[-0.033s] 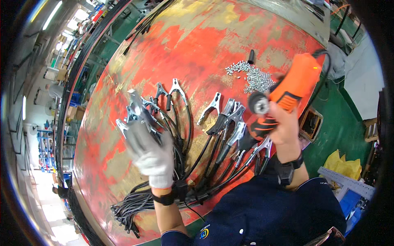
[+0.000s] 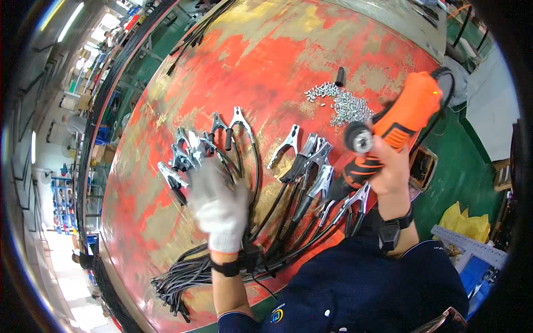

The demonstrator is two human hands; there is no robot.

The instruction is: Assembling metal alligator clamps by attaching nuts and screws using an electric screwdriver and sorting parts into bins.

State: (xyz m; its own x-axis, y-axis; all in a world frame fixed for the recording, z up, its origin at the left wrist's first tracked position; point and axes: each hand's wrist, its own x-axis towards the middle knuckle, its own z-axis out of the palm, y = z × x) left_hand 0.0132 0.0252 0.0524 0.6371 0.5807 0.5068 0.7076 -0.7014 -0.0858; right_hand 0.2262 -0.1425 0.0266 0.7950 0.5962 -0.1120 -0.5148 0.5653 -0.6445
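My left hand [image 2: 217,208], in a white glove, is over the left group of metal spring clamps. Its fingers are smeared by motion, beside a shiny clamp [image 2: 195,145], and I cannot tell whether they grip it. Bare and wearing a black wristband, my right hand [image 2: 391,175] is wrapped round the handle of an orange and black power drill [image 2: 408,114], held above the table's right side. The drill's round chuck [image 2: 360,139] points toward the left. A second group of clamps [image 2: 316,155] on black cables lies between the two hands.
A heap of small silver screws [image 2: 351,108] lies on the worn red table [image 2: 183,89], with a black sleeve [image 2: 340,76] beside it. Bundled black cables [image 2: 180,277] spread at the near left. The drill's cord [image 2: 448,94] trails at right. A yellow bag [image 2: 463,222] is at lower right.
My left hand has moved slightly right and nearer to me, and its fingers are more blurred. My right hand and the drill have shifted a little to the right.
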